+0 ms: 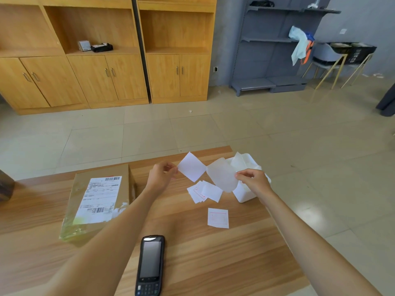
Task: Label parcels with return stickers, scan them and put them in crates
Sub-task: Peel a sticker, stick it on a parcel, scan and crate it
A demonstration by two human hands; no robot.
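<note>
Parcel (100, 197) lies on the table (213, 253) at 9 o'clock from the hands, printed label up. Left hand (162, 175) pinches a white sticker (191, 166) by its corner. Right hand (252, 178) pinches the translucent backing (222, 175), seemingly peeled free. Spare stickers (205, 191) lie at 6 o'clock beneath; the scanner (149, 265) lies nearer the person. Recommendation: discard the backing into the white bin (245, 196), keep the adhesive face off the fingers, then lay the sticker flat on bare cardboard, clear of the barcodes.

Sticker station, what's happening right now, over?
Left hand pinches sticker; right hand pinches peeled backing. Parcel waiting, unstickered. Nothing blocking.
</note>
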